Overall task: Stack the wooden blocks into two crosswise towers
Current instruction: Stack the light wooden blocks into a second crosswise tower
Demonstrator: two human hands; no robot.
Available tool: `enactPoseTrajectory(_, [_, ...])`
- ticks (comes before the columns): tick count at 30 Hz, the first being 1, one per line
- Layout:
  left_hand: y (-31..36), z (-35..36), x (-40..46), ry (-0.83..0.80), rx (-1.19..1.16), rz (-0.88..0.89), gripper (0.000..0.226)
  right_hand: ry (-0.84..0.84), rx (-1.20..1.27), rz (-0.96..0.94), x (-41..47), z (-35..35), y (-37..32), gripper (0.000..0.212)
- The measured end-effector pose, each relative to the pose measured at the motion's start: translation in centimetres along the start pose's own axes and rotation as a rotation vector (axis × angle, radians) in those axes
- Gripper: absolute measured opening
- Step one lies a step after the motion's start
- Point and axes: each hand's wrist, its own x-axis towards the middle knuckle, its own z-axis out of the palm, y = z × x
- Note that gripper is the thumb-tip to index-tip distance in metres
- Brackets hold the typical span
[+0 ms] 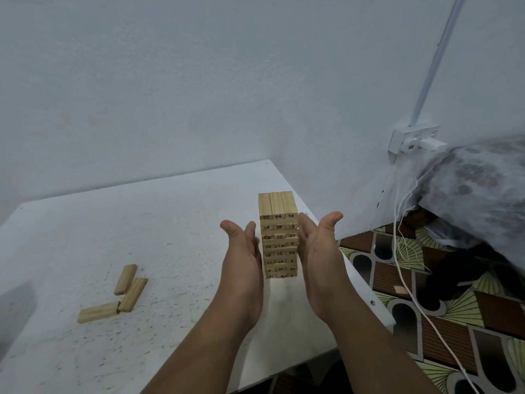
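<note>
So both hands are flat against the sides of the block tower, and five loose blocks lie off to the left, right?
Not quite. The head view shows three loose blocks, not five. The left hand and right hand do flank the tower with straight fingers.
</note>
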Motion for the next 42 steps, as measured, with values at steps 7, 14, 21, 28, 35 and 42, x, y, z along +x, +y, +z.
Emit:
enactPoseTrajectory(7, [-0.4, 0.7, -0.5, -0.028, 0.064, 0.019, 0.092, 0.044, -0.043, -0.013, 0.1, 0.6, 1.1, 0.106])
enactPoseTrajectory(14, [-0.2, 0.6, -0.6, -0.037, 0.088, 0.007, 0.091, 0.077, -0.074, -0.025, -0.4, 1.2, 1.0, 0.115])
enactPoseTrajectory(21, [-0.3, 0.9, -0.8, -0.031, 0.088, 0.000, 0.092, 0.060, -0.065, -0.050, -0.4, 0.7, 1.0, 0.094])
enactPoseTrajectory(28, [-0.2, 0.6, -0.6, -0.045, 0.050, -0.008, 0.093, 0.044, -0.018, -0.048, -0.5, 0.7, 1.0, 0.095])
enactPoseTrajectory(35, [0.0, 0.4, -0.6, -0.034, 0.027, -0.016, 0.089, 0.042, -0.089, -0.099, -1.0, 0.9, 0.8, 0.090])
enactPoseTrajectory(42, [0.1, 0.6, -0.6, -0.011, 0.061, -0.019, 0.086, 0.057, -0.151, -0.104, -1.0, 0.9, 0.9, 0.088])
